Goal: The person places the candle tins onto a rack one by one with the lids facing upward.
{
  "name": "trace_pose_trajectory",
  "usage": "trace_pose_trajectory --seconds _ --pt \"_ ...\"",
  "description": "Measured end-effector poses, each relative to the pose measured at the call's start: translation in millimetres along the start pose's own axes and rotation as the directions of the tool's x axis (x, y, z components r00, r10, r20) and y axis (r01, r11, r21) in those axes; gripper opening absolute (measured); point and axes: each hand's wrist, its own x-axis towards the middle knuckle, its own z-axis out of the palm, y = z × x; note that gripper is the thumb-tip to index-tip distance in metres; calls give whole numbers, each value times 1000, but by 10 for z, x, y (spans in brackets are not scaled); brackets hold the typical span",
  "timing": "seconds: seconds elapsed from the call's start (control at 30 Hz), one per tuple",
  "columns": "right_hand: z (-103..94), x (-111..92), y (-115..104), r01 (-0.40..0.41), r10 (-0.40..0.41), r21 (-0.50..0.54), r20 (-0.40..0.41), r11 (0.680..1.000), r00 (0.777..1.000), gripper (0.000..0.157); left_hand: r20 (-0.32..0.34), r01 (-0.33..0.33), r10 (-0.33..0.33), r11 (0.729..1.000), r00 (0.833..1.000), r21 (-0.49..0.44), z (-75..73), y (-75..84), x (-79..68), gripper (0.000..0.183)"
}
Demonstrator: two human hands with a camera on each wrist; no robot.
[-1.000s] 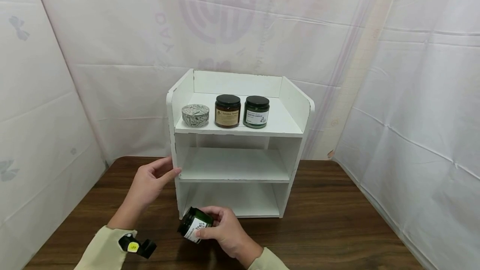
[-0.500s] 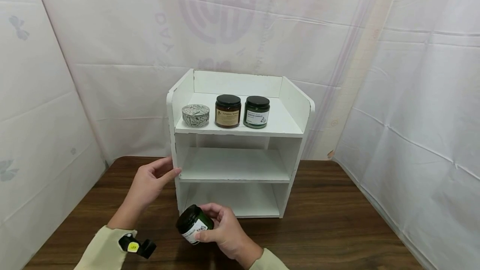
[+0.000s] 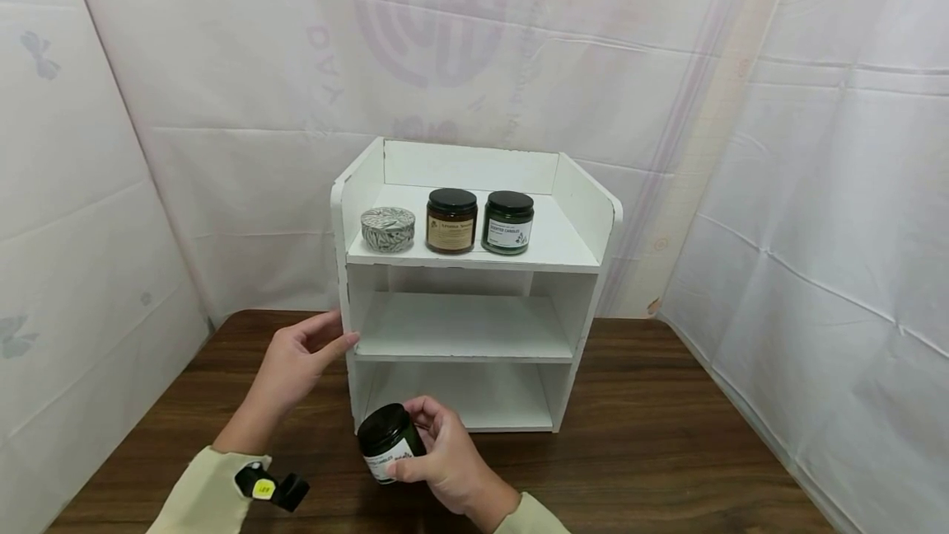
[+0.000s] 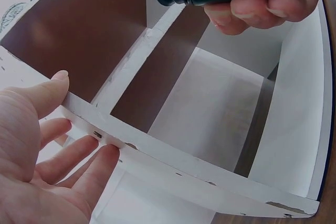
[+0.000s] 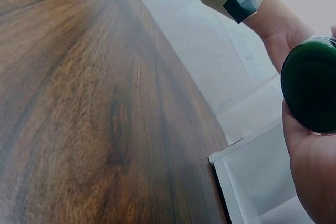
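In the head view my right hand (image 3: 448, 464) holds a dark green glass candle jar (image 3: 389, 445) with a black lid and a white label. The jar leans to the left in front of the bottom shelf, thumb across the label side. Its round green base (image 5: 312, 85) faces the right wrist camera. My left hand (image 3: 296, 361) grips the left side panel of a white shelf unit (image 3: 474, 355). The left wrist view shows the thumb (image 4: 50, 95) over the panel's front edge and the fingers against its outer face.
On the top shelf stand a patterned round tin (image 3: 387, 231), an amber candle jar (image 3: 451, 222) and another green candle jar (image 3: 507, 225). The unit rests on a dark wooden table (image 3: 652, 435), with white sheets (image 3: 259, 147) hanging behind and at both sides.
The green jar has turned in my right hand's grip, closer to upright, so its lid top shows more. The left hand stays on the side panel.
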Motion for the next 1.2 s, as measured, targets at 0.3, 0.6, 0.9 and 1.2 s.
trace_pose_trajectory --seconds 0.3,0.6,0.9,1.2 --pt "-38 8 -27 12 -12 -14 -7 1000 1000 68 4 1 -1 1000 1000 -3 0 13 17 60" --pt "-82 2 -44 41 -41 -17 -9 999 999 66 12 3 -3 1000 1000 -4 -4 36 15 60" --pt "-72 6 -51 81 -81 43 8 996 997 51 10 19 -19 1000 1000 10 -11 50 2 62" --pt "-76 17 -71 112 -112 41 -6 993 994 51 11 12 -12 1000 1000 0 -13 -2 10 61"
